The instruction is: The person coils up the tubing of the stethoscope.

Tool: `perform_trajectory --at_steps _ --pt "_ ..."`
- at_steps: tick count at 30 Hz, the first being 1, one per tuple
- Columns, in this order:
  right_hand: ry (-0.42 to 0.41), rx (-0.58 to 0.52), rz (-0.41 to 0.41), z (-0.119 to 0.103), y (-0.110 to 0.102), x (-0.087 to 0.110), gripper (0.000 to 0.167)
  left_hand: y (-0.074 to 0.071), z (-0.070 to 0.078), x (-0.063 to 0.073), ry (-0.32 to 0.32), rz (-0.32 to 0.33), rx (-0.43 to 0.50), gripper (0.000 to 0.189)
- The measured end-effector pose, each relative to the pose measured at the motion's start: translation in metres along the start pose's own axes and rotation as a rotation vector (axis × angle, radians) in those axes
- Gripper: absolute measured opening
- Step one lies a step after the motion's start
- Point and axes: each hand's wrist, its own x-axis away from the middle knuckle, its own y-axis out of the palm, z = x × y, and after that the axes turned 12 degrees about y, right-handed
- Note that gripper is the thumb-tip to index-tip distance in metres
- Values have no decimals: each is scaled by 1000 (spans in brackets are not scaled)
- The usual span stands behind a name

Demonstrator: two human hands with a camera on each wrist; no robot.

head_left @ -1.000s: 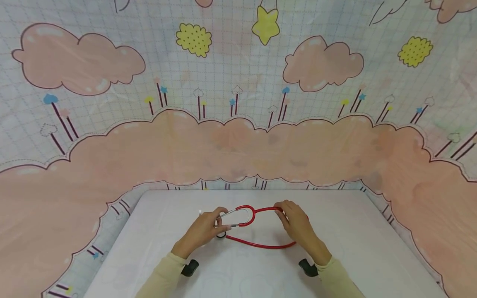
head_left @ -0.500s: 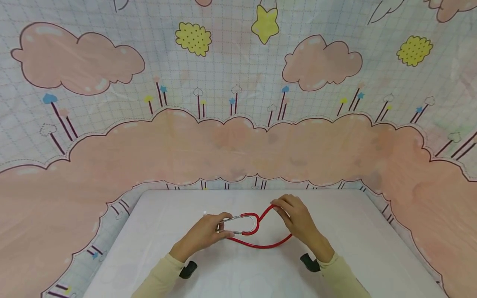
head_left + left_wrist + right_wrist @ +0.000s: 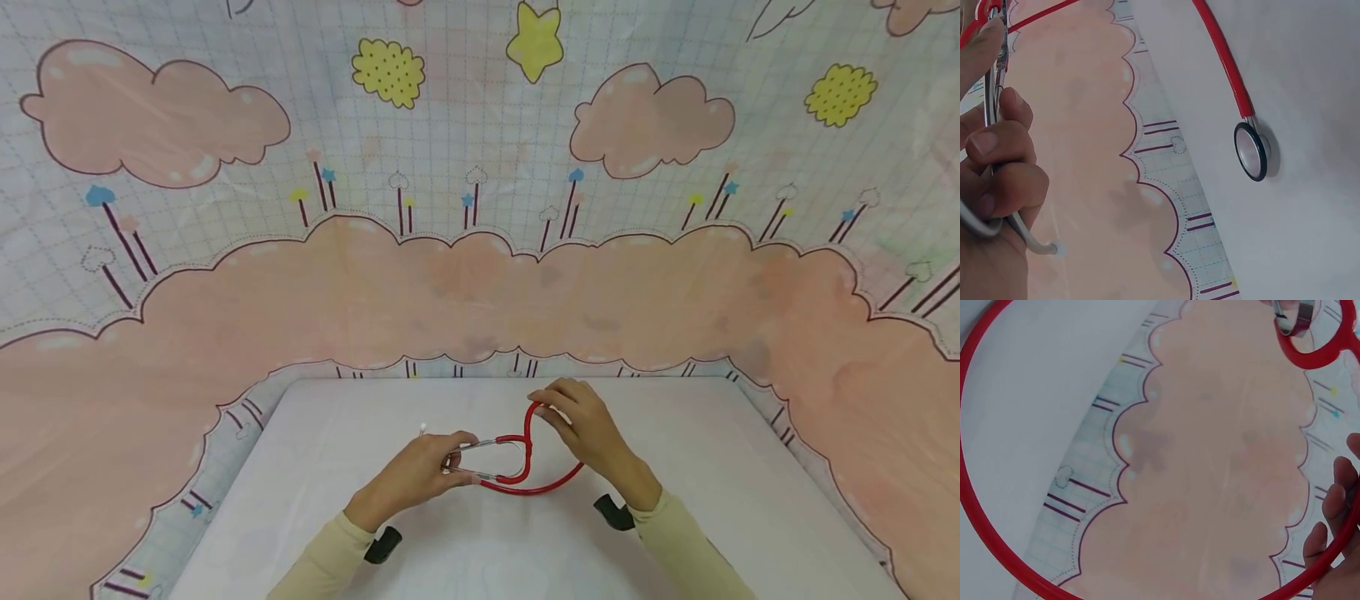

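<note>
A red-tubed stethoscope [image 3: 528,450] is held above the white table by both hands. My left hand [image 3: 420,473] grips its metal ear tubes, fingers curled round them in the left wrist view; a pale eartip [image 3: 1057,249] sticks out below the fingers. My right hand [image 3: 588,423] pinches the red tubing, which rises from the Y-joint to the fingertips. From there the tubing [image 3: 974,487] hangs in a wide loop. The round chest piece [image 3: 1251,152], with a black rim, hangs at or just over the table in the left wrist view; in the head view it is hidden.
The white table [image 3: 480,558] extends around both hands. Behind it hangs a cloth [image 3: 480,300] printed with clouds and stars. Black wrist-worn pieces [image 3: 384,545] sit by both wrists.
Both hands have drawn closer: the left moved slightly right, the right moved left and up. The tubing between them went from nearly straight to bent upward at the Y-joint.
</note>
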Motion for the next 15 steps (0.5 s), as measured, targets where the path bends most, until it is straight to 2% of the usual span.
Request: perform_trajectory --at_steps 5,8,12,15 --pt "27 -57 -22 -4 2 -4 24 -3 9 -1 54 18 18 47" --pt "26 -112 -45 -5 6 -6 18 -4 14 -2 101 52 18 47" --pt "17 -150 -71 -6 10 -8 20 -5 18 -5 165 93 15 45" --pt "28 -157 -91 -7 12 -9 15 -6 21 -6 185 107 21 44"
